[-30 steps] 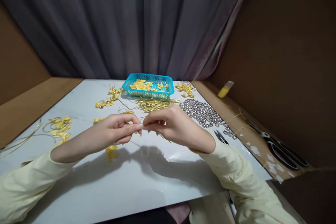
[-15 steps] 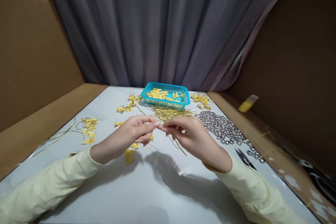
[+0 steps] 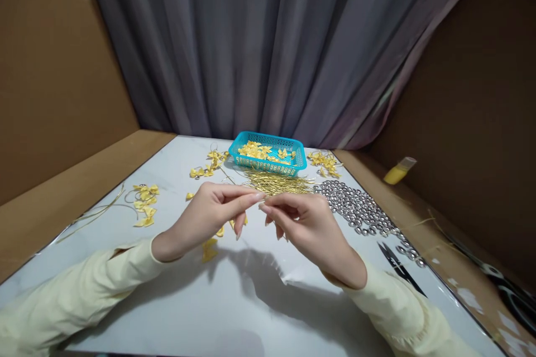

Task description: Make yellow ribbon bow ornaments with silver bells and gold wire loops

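Note:
My left hand (image 3: 211,213) and my right hand (image 3: 302,221) meet fingertip to fingertip above the white table (image 3: 234,301), both pinched on a thin gold wire that is barely visible between them. Small yellow ribbon bows (image 3: 208,249) lie on the table just under my left hand. A heap of gold wire pins (image 3: 276,182) lies right behind my fingers. Beyond it stands a turquoise basket (image 3: 270,151) holding yellow bows. Both sleeves are pale yellow.
Several silver beads (image 3: 355,206) spread to the right of my hands, with black snips (image 3: 397,265) near them. More bows (image 3: 144,206) and gold cord lie at the left. A yellow glue bottle (image 3: 397,171) and big scissors (image 3: 508,290) rest on the cardboard at right.
The view has tilted up and shifted, so the table sits lower in frame. My hands stay pinched together; the fingertips have spread slightly apart along the wire.

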`<state>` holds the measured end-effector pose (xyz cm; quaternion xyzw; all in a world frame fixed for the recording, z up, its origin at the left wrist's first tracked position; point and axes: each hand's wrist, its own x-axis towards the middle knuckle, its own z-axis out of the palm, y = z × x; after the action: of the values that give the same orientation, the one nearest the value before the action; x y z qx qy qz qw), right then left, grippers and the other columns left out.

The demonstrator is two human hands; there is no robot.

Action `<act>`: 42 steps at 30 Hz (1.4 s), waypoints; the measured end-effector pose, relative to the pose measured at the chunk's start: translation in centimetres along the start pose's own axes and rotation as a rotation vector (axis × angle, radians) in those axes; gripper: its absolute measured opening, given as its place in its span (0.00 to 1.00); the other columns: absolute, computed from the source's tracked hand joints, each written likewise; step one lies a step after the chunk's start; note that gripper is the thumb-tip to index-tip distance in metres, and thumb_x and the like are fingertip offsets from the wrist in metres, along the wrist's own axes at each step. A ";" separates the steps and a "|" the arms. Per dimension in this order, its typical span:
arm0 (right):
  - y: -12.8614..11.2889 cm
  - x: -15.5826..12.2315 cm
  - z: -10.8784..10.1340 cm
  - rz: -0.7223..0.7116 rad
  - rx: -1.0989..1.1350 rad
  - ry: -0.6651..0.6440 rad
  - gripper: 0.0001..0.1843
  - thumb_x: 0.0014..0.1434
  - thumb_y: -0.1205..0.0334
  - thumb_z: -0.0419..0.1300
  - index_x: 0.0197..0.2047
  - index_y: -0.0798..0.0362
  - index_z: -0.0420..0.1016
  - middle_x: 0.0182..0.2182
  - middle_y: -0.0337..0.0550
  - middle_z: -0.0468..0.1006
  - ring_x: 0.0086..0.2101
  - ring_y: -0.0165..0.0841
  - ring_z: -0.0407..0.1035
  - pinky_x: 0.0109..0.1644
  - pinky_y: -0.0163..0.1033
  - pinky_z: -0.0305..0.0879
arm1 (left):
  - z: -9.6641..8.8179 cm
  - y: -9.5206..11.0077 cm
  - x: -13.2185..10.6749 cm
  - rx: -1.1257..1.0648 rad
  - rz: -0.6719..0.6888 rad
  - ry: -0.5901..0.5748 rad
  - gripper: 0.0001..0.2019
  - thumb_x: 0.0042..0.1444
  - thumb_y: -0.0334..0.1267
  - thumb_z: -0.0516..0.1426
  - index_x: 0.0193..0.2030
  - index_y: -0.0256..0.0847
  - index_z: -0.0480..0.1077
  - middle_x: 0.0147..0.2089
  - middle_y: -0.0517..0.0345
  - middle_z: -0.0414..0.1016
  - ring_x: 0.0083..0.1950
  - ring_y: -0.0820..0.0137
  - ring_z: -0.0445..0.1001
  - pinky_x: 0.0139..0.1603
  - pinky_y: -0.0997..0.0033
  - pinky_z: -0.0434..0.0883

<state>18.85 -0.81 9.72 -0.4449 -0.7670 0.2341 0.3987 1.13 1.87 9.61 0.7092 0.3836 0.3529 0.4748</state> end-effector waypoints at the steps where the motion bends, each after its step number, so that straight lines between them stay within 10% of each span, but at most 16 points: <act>1: 0.1 0.0 0.0 -0.031 -0.027 0.013 0.10 0.58 0.69 0.54 0.27 0.57 0.74 0.19 0.37 0.72 0.18 0.24 0.63 0.24 0.30 0.58 | 0.0 0.1 0.0 0.061 0.027 0.013 0.15 0.58 0.45 0.54 0.31 0.38 0.76 0.15 0.63 0.65 0.23 0.74 0.61 0.27 0.75 0.62; 15: 0.8 -0.5 -0.6 -0.413 -0.788 -0.121 0.15 0.45 0.83 0.46 0.27 0.59 0.69 0.20 0.41 0.67 0.20 0.29 0.57 0.23 0.36 0.45 | -0.2 -0.5 -0.1 0.588 0.316 -0.209 0.13 0.65 0.34 0.44 0.42 0.37 0.69 0.24 0.64 0.66 0.25 0.76 0.66 0.31 0.77 0.62; 23: 0.6 -0.4 -1.6 -0.328 -0.735 -0.282 0.14 0.53 0.81 0.47 0.33 0.57 0.70 0.24 0.40 0.69 0.23 0.29 0.59 0.26 0.36 0.48 | -0.1 -0.6 0.2 0.618 0.363 -0.331 0.10 0.64 0.33 0.44 0.41 0.36 0.65 0.31 0.59 0.69 0.31 0.73 0.68 0.32 0.75 0.62; 42: 0.0 0.2 -3.0 -0.137 -0.226 -0.412 0.12 0.58 0.73 0.53 0.43 0.53 0.73 0.30 0.39 0.78 0.28 0.27 0.69 0.32 0.31 0.59 | 0.3 -0.7 -0.2 0.490 0.495 -0.078 0.07 0.60 0.31 0.52 0.35 0.38 0.71 0.31 0.59 0.75 0.31 0.74 0.71 0.33 0.75 0.65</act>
<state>21.29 -0.67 11.51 -0.3767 -0.8817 0.2050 0.1965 1.12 1.79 8.85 0.8866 0.2547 0.3274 0.2047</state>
